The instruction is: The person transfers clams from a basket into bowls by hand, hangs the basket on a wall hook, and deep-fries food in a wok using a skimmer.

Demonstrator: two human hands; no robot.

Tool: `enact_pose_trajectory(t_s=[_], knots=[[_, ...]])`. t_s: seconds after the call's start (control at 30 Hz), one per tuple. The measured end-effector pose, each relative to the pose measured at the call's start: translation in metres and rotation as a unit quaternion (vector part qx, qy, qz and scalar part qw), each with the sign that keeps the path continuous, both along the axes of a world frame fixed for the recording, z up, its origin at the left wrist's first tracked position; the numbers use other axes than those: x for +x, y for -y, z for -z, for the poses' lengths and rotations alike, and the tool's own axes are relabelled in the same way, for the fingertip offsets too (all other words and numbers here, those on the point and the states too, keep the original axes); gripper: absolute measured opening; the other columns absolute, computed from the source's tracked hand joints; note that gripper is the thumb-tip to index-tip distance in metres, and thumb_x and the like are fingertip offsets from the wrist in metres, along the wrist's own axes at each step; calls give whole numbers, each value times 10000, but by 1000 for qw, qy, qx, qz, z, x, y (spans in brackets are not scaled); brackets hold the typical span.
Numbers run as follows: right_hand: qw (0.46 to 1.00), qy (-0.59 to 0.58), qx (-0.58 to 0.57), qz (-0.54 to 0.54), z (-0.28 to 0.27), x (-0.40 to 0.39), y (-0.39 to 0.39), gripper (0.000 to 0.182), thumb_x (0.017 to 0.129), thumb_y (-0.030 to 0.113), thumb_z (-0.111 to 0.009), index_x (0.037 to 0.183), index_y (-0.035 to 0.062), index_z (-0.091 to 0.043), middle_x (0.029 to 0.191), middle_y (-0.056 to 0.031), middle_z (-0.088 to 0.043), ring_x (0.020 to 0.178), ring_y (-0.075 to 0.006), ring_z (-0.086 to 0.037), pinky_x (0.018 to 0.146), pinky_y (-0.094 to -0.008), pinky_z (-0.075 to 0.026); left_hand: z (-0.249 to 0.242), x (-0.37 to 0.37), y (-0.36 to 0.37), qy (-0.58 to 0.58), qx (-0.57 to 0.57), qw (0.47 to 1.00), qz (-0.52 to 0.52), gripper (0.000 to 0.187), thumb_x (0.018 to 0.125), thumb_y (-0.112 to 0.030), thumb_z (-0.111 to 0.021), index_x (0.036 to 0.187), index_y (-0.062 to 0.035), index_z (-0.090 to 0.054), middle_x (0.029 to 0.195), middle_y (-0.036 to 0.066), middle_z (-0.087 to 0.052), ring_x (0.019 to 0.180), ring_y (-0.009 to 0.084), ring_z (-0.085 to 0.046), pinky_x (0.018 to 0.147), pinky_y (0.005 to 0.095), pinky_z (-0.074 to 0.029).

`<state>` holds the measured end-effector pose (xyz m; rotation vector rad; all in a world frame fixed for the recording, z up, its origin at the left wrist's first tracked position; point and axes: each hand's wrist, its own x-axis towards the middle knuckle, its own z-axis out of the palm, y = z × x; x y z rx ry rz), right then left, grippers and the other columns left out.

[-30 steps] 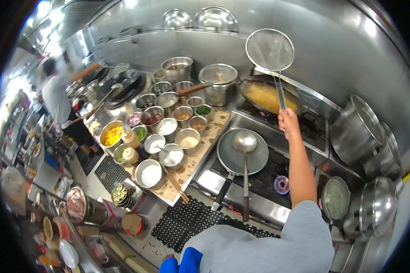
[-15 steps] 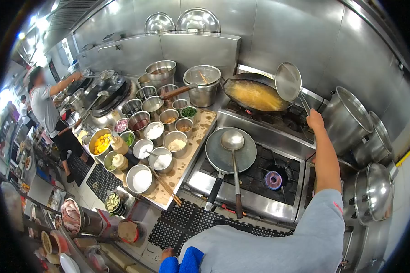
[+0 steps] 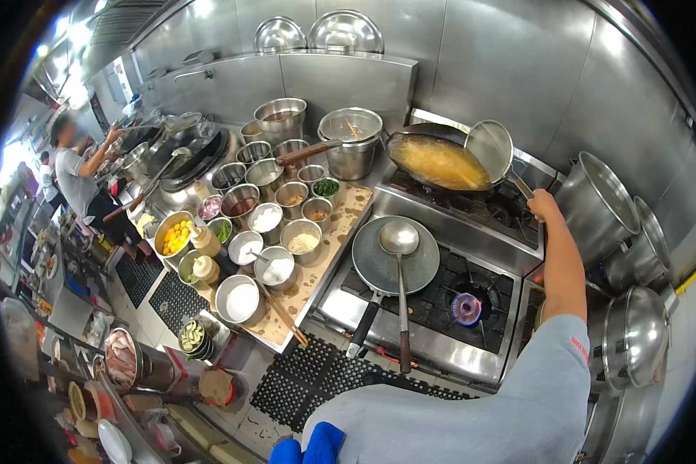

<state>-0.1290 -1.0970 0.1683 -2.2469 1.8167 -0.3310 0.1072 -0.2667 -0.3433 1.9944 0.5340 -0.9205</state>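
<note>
My right hand [image 3: 544, 206] is closed around the handle of a round mesh strainer [image 3: 489, 145]. The strainer is tilted over the right side of a dark wok [image 3: 399, 138], overlapping its rim. Bubbling yellow-orange oil [image 3: 437, 158] fills the wok, with some yellow pieces near its right edge. In front, a flat grey pan [image 3: 371, 259] sits on the stove with a steel ladle [image 3: 399, 237] lying across it. My left hand is out of view; a blue cloth [image 3: 325, 442] shows at the bottom by my grey shirt.
A lit burner [image 3: 466, 308] flames right of the pan. Tall steel pots [image 3: 595, 199] stand at the right. Several bowls of ingredients, such as egg yolks [image 3: 178, 236], cover the left counter [image 3: 329, 259]. A co-worker [image 3: 77, 170] stands at another wok, far left.
My right hand has lowered the strainer, bringing its mesh down closer to the wok's oil. A bit of my left hand seen at the bottom has gone out of view.
</note>
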Motion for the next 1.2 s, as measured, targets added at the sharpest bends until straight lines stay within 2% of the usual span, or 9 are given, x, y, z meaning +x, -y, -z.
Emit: enact_pose_trajectory(t_s=[0.03,0.13,0.2,0.3,0.4,0.7,0.9,1.0,1.2], knots=[[1000,0,0,-2,0,-2,4,194,810,79,-525,910,-76,-583,659,-185,-614,486,-262,-600,448,-389,-480,2,0,0,1,-1,1000,-4,287,827,-175,-547,986,52,-621,883,172,-659,788,263,-645,676,347,-521],[995,64,72,-3,-1,-2,8,149,813,94,-552,843,-50,-576,607,-115,-575,445,-190,-539,393,-354,-428,5,-2,-4,4,-3,1000,-13,286,825,-174,-550,985,52,-621,882,174,-659,781,265,-646,668,349,-524],[983,108,146,13,-6,4,4,98,816,81,-560,772,-6,-556,569,-46,-520,418,-123,-460,371,-290,-373,6,-2,-5,6,-6,1000,-17,286,824,-173,-552,985,52,-622,882,175,-659,777,265,-646,663,351,-525],[967,135,213,33,-11,10,-1,40,814,70,-547,783,50,-533,561,3,-488,399,-71,-404,372,-242,-324,8,-2,-6,8,-8,1000,-24,285,821,-172,-555,984,52,-622,882,177,-659,770,267,-647,655,353,-528],[947,193,255,28,-9,9,-3,97,833,76,-549,742,70,-514,557,21,-478,394,-49,-387,370,-238,-321,9,-3,-7,8,-9,1000,-29,285,819,-171,-558,983,52,-622,881,179,-659,764,268,-648,647,354,-531],[894,314,315,49,-8,19,-20,187,844,66,-544,668,82,-484,544,32,-465,392,-23,-371,355,-189,-282,16,-3,-8,8,-10,1000,-27,283,812,-168,-567,981,52,-623,880,185,-659,744,272,-650,624,360,-539],[864,369,337,56,-7,13,-20,132,838,56,-546,720,73,-491,555,40,-456,388,-20,-358,357,-180,-275,23,-1,-10,9,-20,1000,-17,282,808,-166,-574,979,53,-624,880,189,-659,731,275,-651,609,364,-544],[856,385,339,62,-5,7,-19,75,853,62,-543,786,43,-515,554,55,-446,380,1,-334,334,-168,-240,28,-2,-11,11,-23,1000,-4,282,806,-165,-577,979,53,-624,879,191,-659,725,276,-652,601,366,-547],[870,372,317,64,-14,-2,-21,104,847,91,-546,754,65,-508,552,50,-447,374,-11,-331,337,-181,-253,26,0,-12,7,-12,999,-31,281,804,-155,-583,977,62,-621,880,193,-658,708,274,-654,584,366,-552]])
